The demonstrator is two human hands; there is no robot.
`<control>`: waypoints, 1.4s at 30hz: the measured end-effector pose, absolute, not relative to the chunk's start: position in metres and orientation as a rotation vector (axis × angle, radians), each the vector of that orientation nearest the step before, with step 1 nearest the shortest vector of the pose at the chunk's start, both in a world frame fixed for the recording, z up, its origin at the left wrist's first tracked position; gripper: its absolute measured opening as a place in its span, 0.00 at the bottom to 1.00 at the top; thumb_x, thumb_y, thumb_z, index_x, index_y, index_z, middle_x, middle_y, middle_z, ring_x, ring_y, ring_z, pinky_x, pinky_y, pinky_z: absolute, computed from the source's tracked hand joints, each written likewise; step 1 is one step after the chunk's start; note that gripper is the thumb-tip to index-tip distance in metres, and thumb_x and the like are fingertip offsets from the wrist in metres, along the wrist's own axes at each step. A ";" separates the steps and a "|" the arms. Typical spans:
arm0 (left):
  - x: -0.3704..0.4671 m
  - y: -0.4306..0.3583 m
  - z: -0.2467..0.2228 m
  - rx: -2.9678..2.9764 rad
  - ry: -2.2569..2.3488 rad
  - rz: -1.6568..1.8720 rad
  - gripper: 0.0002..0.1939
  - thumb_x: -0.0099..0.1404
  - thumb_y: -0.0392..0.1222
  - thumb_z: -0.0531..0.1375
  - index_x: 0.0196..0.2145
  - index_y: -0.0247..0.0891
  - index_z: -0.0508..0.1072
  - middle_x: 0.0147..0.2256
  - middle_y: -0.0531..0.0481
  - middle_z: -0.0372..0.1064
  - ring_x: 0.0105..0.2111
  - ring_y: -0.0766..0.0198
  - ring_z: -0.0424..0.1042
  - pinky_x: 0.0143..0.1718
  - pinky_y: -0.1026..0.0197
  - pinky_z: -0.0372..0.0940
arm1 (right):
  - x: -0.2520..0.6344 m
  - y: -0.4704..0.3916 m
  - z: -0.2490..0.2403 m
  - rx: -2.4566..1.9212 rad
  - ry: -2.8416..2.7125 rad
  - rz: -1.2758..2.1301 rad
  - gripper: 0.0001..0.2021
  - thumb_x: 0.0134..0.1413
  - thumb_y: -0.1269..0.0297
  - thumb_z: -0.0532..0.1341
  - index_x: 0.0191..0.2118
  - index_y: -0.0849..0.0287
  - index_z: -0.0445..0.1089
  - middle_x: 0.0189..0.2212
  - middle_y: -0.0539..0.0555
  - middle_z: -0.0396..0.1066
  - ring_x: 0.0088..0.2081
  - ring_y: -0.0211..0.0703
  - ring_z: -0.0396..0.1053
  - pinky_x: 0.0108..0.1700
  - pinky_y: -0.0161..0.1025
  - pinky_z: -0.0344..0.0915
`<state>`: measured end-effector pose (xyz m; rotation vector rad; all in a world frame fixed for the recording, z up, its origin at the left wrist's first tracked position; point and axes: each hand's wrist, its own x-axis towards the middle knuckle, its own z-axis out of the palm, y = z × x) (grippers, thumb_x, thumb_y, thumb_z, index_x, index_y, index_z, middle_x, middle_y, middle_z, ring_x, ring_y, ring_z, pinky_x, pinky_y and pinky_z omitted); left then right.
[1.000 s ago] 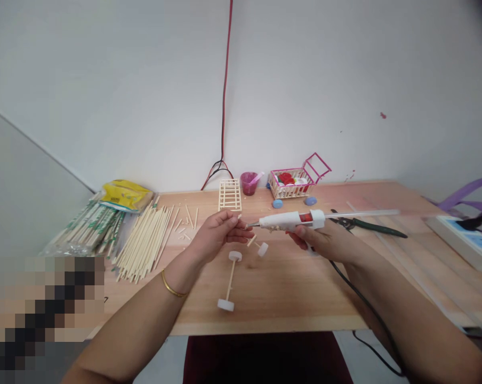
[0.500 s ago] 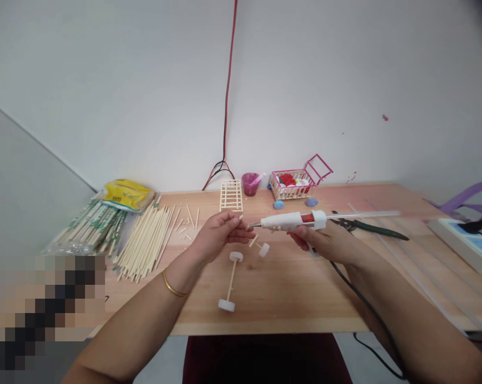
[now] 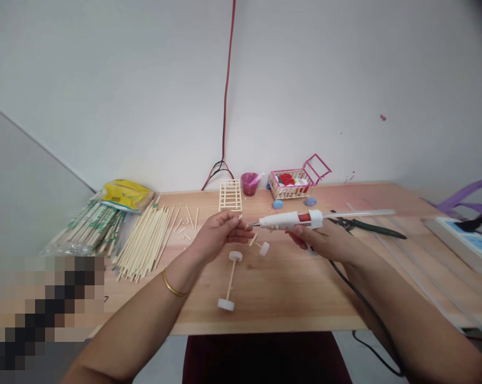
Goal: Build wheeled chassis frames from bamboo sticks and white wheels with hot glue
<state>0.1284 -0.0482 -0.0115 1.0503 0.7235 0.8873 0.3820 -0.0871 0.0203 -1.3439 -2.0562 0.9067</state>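
Note:
My right hand is wrapped round a white hot glue gun, with a clear glue stick sticking out of its back. The metal nozzle points left and meets the fingertips of my left hand. Those fingers are closed in a pinch on a short wooden stick, mostly hidden by them. Just below lies a stick piece with a white wheel. Nearer to me, a wooden axle joins two white wheels on the table.
Wooden sticks and a yellow packet lie left. Behind are a stick lattice, a purple cup and a small stick cart. Green-handled cutters and a power strip are right; the gun's cord hangs down.
The view has shifted very slightly. Both hands and the glue gun keep nearly the same place, nozzle still at my left fingertips.

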 end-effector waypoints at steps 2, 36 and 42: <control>0.129 -0.048 -0.012 1.051 0.726 0.888 0.13 0.59 0.46 0.64 0.32 0.33 0.67 0.34 0.43 0.76 0.31 0.61 0.77 0.33 0.61 0.71 | 0.382 -0.087 0.020 -1.364 -2.053 0.908 0.30 0.54 0.34 0.46 0.22 0.58 0.61 0.18 0.51 0.62 0.20 0.35 0.59 0.22 0.34 0.57; 0.134 -0.060 -0.011 1.206 0.456 0.770 0.14 0.60 0.47 0.63 0.33 0.34 0.66 0.32 0.46 0.74 0.26 0.65 0.72 0.29 0.62 0.66 | 0.352 -0.081 0.003 -0.983 -1.907 0.947 0.11 0.53 0.57 0.62 0.36 0.59 0.67 0.39 0.55 0.70 0.37 0.40 0.67 0.38 0.38 0.64; 0.143 -0.058 -0.022 1.150 0.470 0.761 0.13 0.60 0.46 0.64 0.32 0.34 0.66 0.31 0.47 0.73 0.25 0.65 0.73 0.28 0.63 0.66 | 0.346 -0.079 -0.003 -0.892 -2.006 0.915 0.07 0.54 0.62 0.62 0.35 0.60 0.69 0.32 0.52 0.68 0.32 0.37 0.64 0.36 0.36 0.62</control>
